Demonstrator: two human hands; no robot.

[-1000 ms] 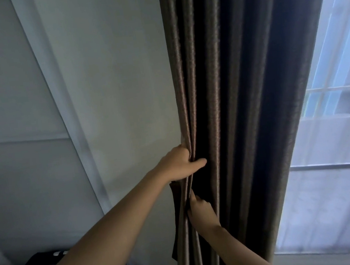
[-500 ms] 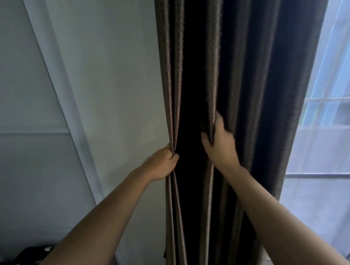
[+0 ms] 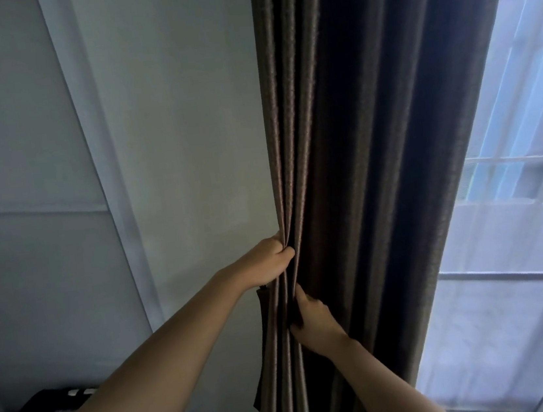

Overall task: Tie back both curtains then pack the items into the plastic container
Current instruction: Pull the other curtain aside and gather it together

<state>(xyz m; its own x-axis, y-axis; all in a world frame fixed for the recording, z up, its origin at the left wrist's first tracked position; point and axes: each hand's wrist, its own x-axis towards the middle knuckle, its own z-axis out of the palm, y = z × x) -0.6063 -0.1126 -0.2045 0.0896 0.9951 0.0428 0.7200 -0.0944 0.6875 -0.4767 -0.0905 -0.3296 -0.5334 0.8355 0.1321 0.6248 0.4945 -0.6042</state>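
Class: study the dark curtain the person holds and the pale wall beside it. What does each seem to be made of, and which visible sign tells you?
The curtain: probably a heavy woven cloth, matte brown; a fine grainy weave shows, and it falls in soft pleats that bunch where the left hand grips it. The wall: smooth, matte, pale, likely painted plaster or board.
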